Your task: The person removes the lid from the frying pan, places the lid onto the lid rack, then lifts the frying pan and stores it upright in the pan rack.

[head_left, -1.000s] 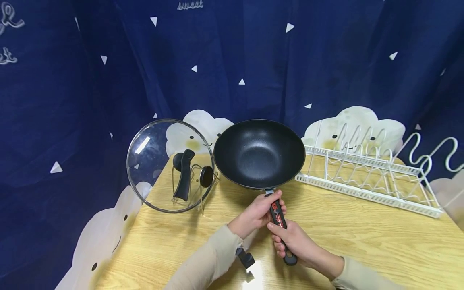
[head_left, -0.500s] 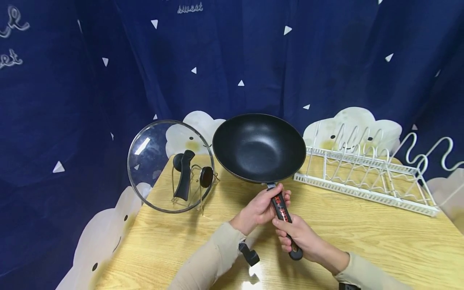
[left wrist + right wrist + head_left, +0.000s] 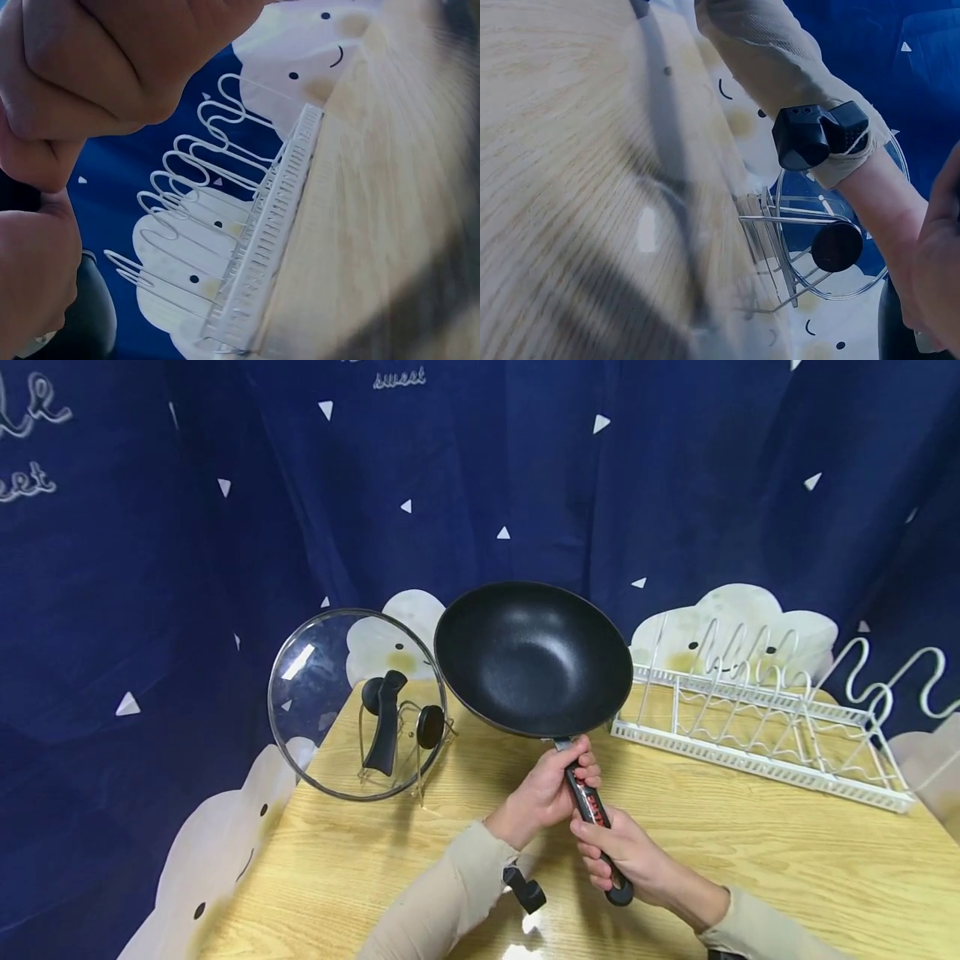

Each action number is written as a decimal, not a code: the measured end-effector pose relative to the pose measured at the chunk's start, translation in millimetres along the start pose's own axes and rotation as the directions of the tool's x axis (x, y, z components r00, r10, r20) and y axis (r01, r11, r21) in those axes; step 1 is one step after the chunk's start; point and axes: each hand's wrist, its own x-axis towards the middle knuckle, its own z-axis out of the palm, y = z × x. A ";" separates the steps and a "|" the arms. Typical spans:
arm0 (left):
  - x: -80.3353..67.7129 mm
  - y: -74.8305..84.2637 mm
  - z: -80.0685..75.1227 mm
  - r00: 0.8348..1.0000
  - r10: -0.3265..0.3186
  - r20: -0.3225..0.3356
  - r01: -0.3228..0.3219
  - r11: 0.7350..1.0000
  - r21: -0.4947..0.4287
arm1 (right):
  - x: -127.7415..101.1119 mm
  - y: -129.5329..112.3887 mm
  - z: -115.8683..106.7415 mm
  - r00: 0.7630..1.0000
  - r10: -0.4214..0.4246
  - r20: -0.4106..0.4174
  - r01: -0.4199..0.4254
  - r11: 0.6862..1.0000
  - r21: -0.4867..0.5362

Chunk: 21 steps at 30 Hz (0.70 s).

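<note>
Nearest, the right hand (image 3: 618,856) is wrapped round the lower end of the wok's handle (image 3: 597,820), fingers curled tight about the black grip. Just beyond it the left hand (image 3: 551,787) grasps the same handle higher up, close to where it meets the bowl. Two hands on one handle suggests the pan's weight sits far out from the grip, so the forward hand steadies what the rear one levers.

The black wok (image 3: 534,657) is lifted clear of the wooden table (image 3: 750,852), tilted so its dark inside faces the wearer, roughly at the middle of the scene. A small black camera unit (image 3: 817,135) is strapped on the left wrist (it shows plainly from the right wrist view).

To the left and a little farther, a glass lid (image 3: 330,693) stands on edge in a wire lid stand (image 3: 416,747), knob side toward the wok; upright storage keeps it from lying flat on the top. To the right, well apart from the wok, a white wire rack (image 3: 757,718) lies along the far right of the table, its looped dividers upright and holding nothing.

Farthest back hangs a dark blue curtain (image 3: 480,468) with white triangles and clouds.
</note>
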 end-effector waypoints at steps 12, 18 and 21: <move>4.1 3.7 12.9 0.995 0.103 -0.007 -0.099 0.968 0.233 | 0.2 -11.9 9.1 0.972 0.051 -0.230 -0.109 0.963 -0.246; 9.7 4.7 20.6 0.984 0.176 -0.040 -0.152 0.927 0.344 | 0.9 -19.8 19.6 0.872 -0.028 -0.488 -0.243 0.842 -0.482; 13.5 3.5 27.0 0.974 0.210 -0.081 -0.161 0.900 0.405 | 1.2 -22.1 22.0 0.811 -0.067 -0.581 -0.292 0.815 -0.501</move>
